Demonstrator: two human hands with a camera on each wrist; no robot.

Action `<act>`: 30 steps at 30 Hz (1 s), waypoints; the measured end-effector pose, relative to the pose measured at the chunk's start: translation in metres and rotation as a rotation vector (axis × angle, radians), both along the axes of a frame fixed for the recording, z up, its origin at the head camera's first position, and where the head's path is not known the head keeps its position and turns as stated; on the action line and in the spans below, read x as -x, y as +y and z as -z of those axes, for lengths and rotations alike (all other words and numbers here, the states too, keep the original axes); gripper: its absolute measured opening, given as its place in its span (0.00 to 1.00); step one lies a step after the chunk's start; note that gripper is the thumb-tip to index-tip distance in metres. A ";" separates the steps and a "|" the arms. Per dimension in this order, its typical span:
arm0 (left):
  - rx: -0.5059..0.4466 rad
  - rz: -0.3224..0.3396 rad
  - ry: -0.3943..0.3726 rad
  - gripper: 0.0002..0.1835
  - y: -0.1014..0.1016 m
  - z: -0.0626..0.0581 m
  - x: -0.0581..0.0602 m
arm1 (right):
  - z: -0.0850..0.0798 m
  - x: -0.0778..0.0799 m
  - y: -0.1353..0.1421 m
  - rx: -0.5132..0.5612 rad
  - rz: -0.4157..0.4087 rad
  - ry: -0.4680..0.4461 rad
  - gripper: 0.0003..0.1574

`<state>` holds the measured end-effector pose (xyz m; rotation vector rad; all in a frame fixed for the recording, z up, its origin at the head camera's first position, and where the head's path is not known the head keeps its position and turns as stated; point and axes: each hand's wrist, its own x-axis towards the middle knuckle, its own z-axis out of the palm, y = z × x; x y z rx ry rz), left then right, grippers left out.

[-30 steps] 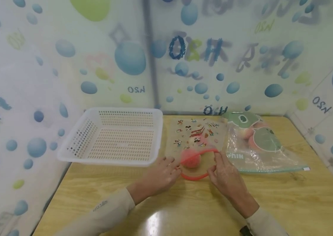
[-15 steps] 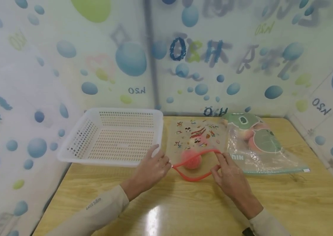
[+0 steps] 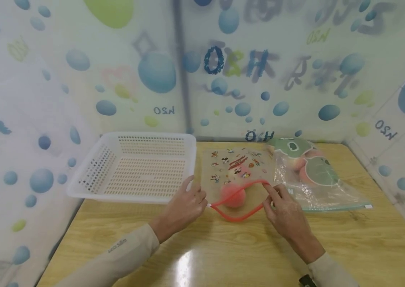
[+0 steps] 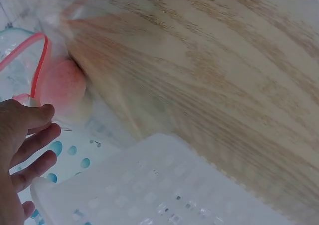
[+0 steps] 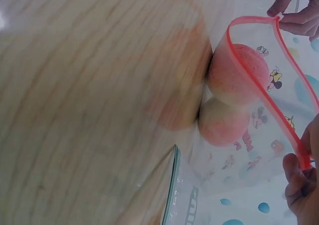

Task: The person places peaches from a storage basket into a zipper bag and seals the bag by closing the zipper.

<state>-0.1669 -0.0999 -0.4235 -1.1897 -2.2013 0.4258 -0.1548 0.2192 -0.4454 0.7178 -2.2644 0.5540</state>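
Note:
A clear zip bag (image 3: 237, 161) printed with small cartoon figures lies on the table, its red-edged mouth gaping toward me. Inside sits a pinkish peach (image 3: 236, 197); the right wrist view shows a second peach (image 5: 224, 122) beside the first. At the mouth's left corner, my left hand (image 3: 183, 205) pinches the bag by its small white end piece between thumb and forefinger. My right hand (image 3: 288, 215) pinches the right end of the red edge. The left wrist view has the left thumb (image 4: 37, 115) over that corner, the other fingers spread apart.
A white slotted plastic basket (image 3: 148, 175) stands left of the bag, close to my left hand. On the right lies another zip bag (image 3: 326, 195), green-edged and printed with green shapes, holding several peaches. A patterned curtain (image 3: 224, 107) stands behind the wooden table (image 3: 216, 255).
My left hand has shifted left to the bag's corner, and the red mouth now stretches wider between both hands. The right hand has moved slightly to the right.

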 end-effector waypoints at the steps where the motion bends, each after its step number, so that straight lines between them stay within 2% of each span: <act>1: 0.002 -0.004 0.001 0.06 0.000 -0.001 0.000 | -0.001 0.001 0.001 0.003 -0.008 0.010 0.28; 5: -0.002 -0.026 -0.017 0.06 -0.004 -0.007 0.002 | -0.003 0.005 0.007 -0.004 -0.017 0.045 0.25; 10: -0.079 -0.040 -0.058 0.06 -0.010 -0.019 0.009 | -0.005 0.011 0.020 -0.020 0.004 0.059 0.26; 17: -0.228 0.003 -0.013 0.06 -0.015 -0.049 0.021 | -0.023 0.019 0.032 -0.002 0.039 0.098 0.25; 22: -0.313 0.036 0.025 0.05 -0.013 -0.070 0.024 | -0.037 0.019 0.032 0.047 0.068 0.124 0.23; 25: -0.352 0.052 0.045 0.03 -0.011 -0.076 0.023 | -0.040 0.018 0.032 0.053 0.076 0.133 0.24; 30: -0.361 0.065 0.015 0.04 -0.008 -0.076 0.020 | -0.038 0.017 0.033 0.049 0.093 0.123 0.27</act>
